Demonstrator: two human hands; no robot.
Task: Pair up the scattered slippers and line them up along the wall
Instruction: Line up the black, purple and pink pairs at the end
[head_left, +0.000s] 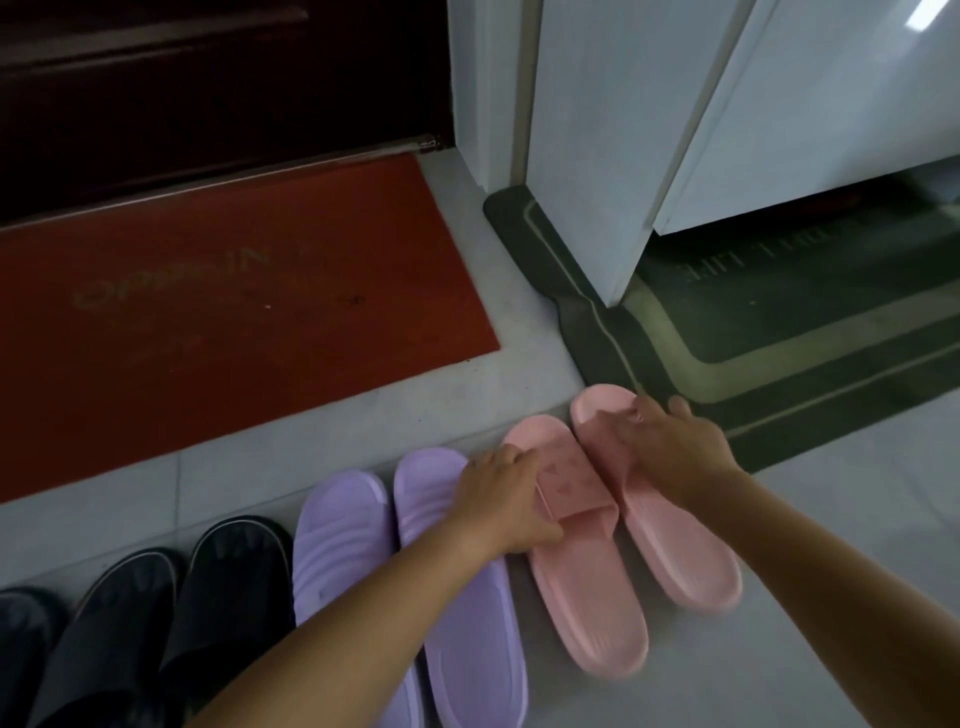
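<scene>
Fingers (514, 460) of left hand (506, 499) pinch left pink rubber slipper (587, 597) strap; right hand (675, 447) grips right pink rubber slipper (691, 566), row's right end on floor; likely risk: toe snags dark green mat (810, 413), pair skews.

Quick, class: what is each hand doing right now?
Left hand: grips the inner pink slipper by its strap.
Right hand: grips the outer pink slipper by its strap.

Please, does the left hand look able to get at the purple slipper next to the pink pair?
Probably yes: the left hand holds a pink slipper directly beside that purple slipper, whose strap lies mostly uncovered.
</scene>
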